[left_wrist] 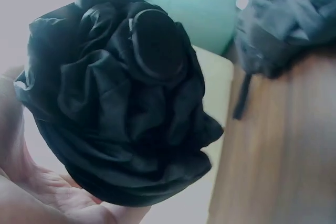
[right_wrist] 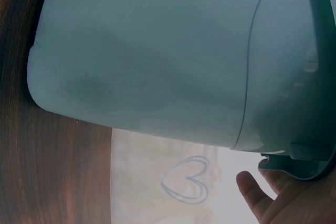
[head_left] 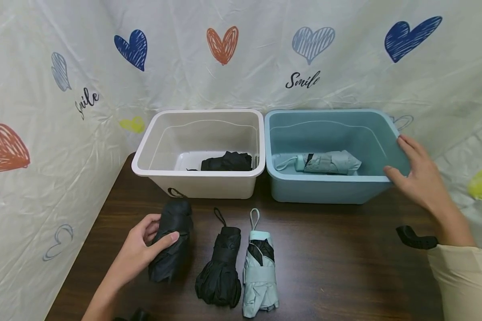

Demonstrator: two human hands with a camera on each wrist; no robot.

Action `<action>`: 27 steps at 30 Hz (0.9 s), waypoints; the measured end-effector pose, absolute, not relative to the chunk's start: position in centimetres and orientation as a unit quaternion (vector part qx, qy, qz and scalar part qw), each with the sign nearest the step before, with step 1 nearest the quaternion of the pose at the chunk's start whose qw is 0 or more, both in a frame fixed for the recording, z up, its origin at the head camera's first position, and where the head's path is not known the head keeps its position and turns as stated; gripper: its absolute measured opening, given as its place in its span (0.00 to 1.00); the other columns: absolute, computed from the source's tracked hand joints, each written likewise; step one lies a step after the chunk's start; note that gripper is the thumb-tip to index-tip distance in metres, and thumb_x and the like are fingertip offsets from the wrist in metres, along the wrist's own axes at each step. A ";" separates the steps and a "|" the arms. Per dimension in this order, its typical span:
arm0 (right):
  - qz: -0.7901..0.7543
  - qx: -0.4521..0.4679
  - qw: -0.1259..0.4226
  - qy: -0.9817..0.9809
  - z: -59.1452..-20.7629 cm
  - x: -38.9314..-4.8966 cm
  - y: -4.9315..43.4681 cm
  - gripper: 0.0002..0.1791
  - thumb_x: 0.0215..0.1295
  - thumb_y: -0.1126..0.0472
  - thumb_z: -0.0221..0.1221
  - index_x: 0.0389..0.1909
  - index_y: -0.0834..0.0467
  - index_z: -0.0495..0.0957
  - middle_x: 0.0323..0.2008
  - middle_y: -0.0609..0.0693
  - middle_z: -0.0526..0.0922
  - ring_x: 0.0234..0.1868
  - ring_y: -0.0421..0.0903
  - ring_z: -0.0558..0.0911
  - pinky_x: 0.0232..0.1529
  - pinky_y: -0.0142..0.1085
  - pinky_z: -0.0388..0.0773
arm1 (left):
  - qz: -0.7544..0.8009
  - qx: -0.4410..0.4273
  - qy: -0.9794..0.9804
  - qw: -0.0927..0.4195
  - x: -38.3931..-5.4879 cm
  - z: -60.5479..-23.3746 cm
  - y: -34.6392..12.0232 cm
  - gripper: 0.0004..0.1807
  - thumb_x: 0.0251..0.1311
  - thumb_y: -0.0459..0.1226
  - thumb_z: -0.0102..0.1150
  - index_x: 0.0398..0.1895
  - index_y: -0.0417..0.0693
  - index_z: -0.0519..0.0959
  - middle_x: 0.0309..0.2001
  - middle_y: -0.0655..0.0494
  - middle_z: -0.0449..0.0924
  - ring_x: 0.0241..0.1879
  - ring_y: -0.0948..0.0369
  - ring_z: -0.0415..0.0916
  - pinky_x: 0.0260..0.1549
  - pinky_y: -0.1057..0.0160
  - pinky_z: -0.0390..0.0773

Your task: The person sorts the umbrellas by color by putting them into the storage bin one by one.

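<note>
My left hand [head_left: 144,245] grips a folded black umbrella [head_left: 172,240] around its middle, thumb across the top, above the table in front of the white bin. The left wrist view shows the end of this umbrella [left_wrist: 121,98] close up, with gathered cloth and a dark oval cap. At the far right, my right hand [head_left: 421,178] holds the rim of the blue bin [head_left: 317,189] by its right front corner. Beside the held umbrella lie another folded black umbrella [head_left: 221,267] and a folded light blue umbrella [head_left: 261,276], their strap loops pointing at the bins.
The white bin [head_left: 201,186] stands left of the blue one, with a black umbrella [head_left: 226,162] inside. A light blue umbrella [head_left: 329,162] lies in the blue bin. A curved black object [head_left: 417,238] appears by my right wrist. Heart-printed cloth [head_left: 257,53] hangs behind the dark wooden table [head_left: 337,267].
</note>
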State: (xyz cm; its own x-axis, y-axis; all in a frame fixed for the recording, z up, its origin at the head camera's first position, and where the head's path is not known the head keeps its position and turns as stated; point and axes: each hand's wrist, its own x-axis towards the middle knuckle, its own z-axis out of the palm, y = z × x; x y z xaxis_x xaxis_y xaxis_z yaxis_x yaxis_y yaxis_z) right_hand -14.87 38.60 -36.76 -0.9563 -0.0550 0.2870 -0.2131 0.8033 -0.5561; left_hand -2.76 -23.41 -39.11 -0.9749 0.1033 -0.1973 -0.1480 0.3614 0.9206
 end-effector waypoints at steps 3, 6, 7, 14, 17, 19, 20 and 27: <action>0.304 0.073 0.129 -0.941 -36.6 -15.0 38.5 0.44 0.71 0.56 0.55 0.83 0.65 0.52 0.84 0.66 0.51 0.83 0.72 0.51 0.81 0.70 0.46 | 0.599 -0.001 0.789 0.140 -3.0 -38.3 -23.8 0.26 0.72 0.39 0.63 0.67 0.38 0.69 0.52 0.49 0.89 0.43 0.57 0.89 0.42 0.58 0.90; 0.305 0.076 0.128 -0.941 -36.6 -15.1 38.2 0.44 0.71 0.56 0.55 0.83 0.67 0.52 0.84 0.68 0.52 0.82 0.74 0.52 0.79 0.73 0.47 | 0.607 0.015 0.780 0.151 -3.3 -37.6 -24.1 0.25 0.74 0.38 0.60 0.68 0.37 0.68 0.50 0.57 0.90 0.44 0.54 0.89 0.42 0.57 0.90; 0.305 0.075 0.127 -0.941 -36.7 -15.2 38.1 0.43 0.72 0.56 0.55 0.83 0.67 0.52 0.83 0.68 0.52 0.82 0.75 0.53 0.79 0.74 0.48 | 0.607 0.019 0.780 0.149 -3.5 -37.3 -24.2 0.25 0.74 0.37 0.60 0.69 0.37 0.68 0.50 0.59 0.90 0.44 0.54 0.89 0.43 0.57 0.90; 0.310 0.068 0.131 -0.939 -36.9 -15.2 37.8 0.43 0.71 0.58 0.55 0.82 0.68 0.53 0.83 0.69 0.53 0.80 0.76 0.55 0.77 0.75 0.51 | 0.590 0.018 0.799 0.115 -4.7 -35.9 -23.9 0.27 0.72 0.38 0.63 0.69 0.38 0.67 0.47 0.63 0.89 0.43 0.58 0.90 0.41 0.58 0.90; 0.309 0.067 0.134 -0.939 -36.9 -15.2 38.0 0.43 0.71 0.57 0.55 0.83 0.68 0.53 0.83 0.69 0.52 0.80 0.76 0.55 0.77 0.74 0.51 | 0.582 0.020 0.807 0.102 -5.3 -35.3 -23.7 0.27 0.71 0.38 0.64 0.67 0.38 0.68 0.46 0.63 0.89 0.42 0.59 0.90 0.41 0.59 0.90; 0.306 0.067 0.135 -0.940 -36.8 -15.2 38.1 0.43 0.71 0.57 0.55 0.83 0.68 0.53 0.83 0.69 0.53 0.80 0.76 0.55 0.77 0.74 0.51 | 0.578 0.024 0.810 0.098 -5.8 -34.9 -23.7 0.26 0.71 0.38 0.65 0.66 0.38 0.69 0.46 0.64 0.89 0.42 0.59 0.90 0.41 0.59 0.90; 0.305 0.067 0.134 -0.940 -36.8 -15.2 38.1 0.43 0.71 0.57 0.55 0.83 0.68 0.52 0.83 0.69 0.53 0.80 0.76 0.55 0.78 0.74 0.51 | 0.577 0.026 0.810 0.097 -6.0 -34.7 -23.6 0.26 0.71 0.38 0.65 0.66 0.38 0.69 0.46 0.64 0.90 0.42 0.59 0.90 0.41 0.60 0.90; 0.304 0.063 0.133 -0.941 -36.6 -15.1 38.4 0.43 0.71 0.57 0.55 0.83 0.68 0.52 0.83 0.69 0.52 0.81 0.76 0.54 0.78 0.74 0.50 | 0.576 0.046 0.812 0.086 -7.4 -33.4 -24.1 0.23 0.73 0.38 0.62 0.66 0.44 0.70 0.48 0.66 0.89 0.42 0.61 0.89 0.41 0.63 0.89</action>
